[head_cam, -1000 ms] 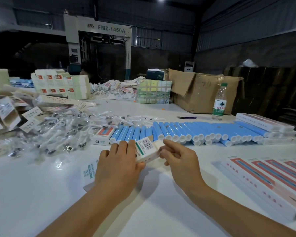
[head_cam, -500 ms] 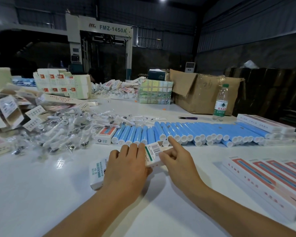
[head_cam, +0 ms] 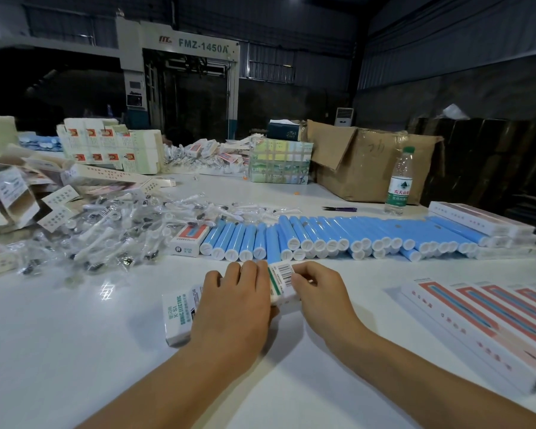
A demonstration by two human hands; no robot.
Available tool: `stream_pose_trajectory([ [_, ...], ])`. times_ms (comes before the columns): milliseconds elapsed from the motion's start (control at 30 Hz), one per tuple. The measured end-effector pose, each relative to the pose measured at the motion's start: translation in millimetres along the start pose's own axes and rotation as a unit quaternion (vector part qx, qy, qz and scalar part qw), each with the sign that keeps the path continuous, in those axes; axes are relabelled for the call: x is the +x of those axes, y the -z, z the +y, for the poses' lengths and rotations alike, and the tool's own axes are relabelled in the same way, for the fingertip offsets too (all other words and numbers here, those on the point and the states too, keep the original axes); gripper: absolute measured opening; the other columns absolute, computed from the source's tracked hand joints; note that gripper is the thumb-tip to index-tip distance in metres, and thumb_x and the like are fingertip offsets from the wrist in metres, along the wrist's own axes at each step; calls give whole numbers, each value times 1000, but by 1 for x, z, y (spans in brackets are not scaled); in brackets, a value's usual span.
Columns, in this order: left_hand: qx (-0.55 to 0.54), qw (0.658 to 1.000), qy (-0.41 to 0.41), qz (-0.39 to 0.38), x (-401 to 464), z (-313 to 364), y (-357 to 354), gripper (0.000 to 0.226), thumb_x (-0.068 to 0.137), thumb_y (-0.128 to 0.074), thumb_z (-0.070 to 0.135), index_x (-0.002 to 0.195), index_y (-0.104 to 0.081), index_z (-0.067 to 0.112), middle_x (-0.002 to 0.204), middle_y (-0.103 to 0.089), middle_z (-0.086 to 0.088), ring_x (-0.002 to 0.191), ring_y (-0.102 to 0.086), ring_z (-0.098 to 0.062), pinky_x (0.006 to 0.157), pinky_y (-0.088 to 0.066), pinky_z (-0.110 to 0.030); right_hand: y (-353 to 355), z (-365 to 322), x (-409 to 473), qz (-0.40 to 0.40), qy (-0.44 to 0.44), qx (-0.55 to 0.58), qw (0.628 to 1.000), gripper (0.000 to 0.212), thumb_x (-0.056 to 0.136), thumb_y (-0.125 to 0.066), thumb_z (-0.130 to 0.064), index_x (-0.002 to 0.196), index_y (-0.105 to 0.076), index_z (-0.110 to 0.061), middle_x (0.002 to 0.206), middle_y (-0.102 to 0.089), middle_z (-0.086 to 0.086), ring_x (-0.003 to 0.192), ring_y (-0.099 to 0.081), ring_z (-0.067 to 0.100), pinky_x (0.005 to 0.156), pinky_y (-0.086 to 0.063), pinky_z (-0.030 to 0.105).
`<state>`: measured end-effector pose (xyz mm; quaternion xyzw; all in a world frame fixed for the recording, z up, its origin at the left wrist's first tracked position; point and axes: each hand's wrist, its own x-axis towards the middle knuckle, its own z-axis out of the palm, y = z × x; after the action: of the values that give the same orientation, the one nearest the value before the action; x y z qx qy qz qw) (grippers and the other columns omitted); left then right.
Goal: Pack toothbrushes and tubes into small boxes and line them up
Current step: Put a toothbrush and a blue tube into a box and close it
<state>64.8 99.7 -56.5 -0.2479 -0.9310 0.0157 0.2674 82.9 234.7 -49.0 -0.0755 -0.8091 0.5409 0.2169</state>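
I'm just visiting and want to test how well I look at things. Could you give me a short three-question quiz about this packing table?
1. True or false: both hands are on the small white box with the barcode label.
2. What colour are the tubes lined up across the table? A) red B) blue C) green
3. Fill in: the water bottle stands beside a brown cardboard ____.

Key
1. True: the left hand lies over the small white box and the right hand pinches its end.
2. B: the tubes are blue with white caps.
3. Carton: the water bottle stands by the cardboard carton.
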Motion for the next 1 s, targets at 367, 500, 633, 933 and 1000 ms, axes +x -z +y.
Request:
stream_pose_trajectory([
  [367,-46,996,52,53,9,-12,2,60,93,-28,58,140,-15,23,130,-37,5,115,-38,-16,89,-31,-31,20,-5,16,123,33,71,989,24,93,-57,-28,116,-54,-31,115,-47,-6,95,-51,6,79,-43,19],
  [500,-61,995,54,63,6,-10,5,62,93,-29,58,142,-13,23,132,-35,5,118,-36,-16,91,-30,-30,18,-8,14,-35,-245,405,880,41,81,-67,-36,105,-61,-3,102,-63,15,81,-65,28,75,-56,42],
  [633,-53,997,23,45,4,-1,8,64,95,-27,55,146,-7,20,137,-32,3,122,-34,-16,95,-28,-30,11,-11,8,-140,-233,492,827,51,70,-68,-26,114,-60,-1,103,-70,22,86,-71,31,68,-60,39],
  [933,-25,997,-4,68,-3,10,11,73,54,-90,35,112,-66,-2,89,-66,-12,75,-63,-27,61,-51,-38,3,-2,-4,-1,18,40,999,19,97,-44,-17,89,-60,-10,78,-67,-1,69,-65,4,57,-53,23],
  [1000,-12,997,-10,73,-3,11,11,74,51,-92,31,111,-66,-3,86,-65,-13,73,-63,-28,59,-50,-39,2,0,-6,3,67,-61,996,20,100,-37,-22,104,-57,-17,82,-62,-5,68,-60,-1,51,-42,13],
])
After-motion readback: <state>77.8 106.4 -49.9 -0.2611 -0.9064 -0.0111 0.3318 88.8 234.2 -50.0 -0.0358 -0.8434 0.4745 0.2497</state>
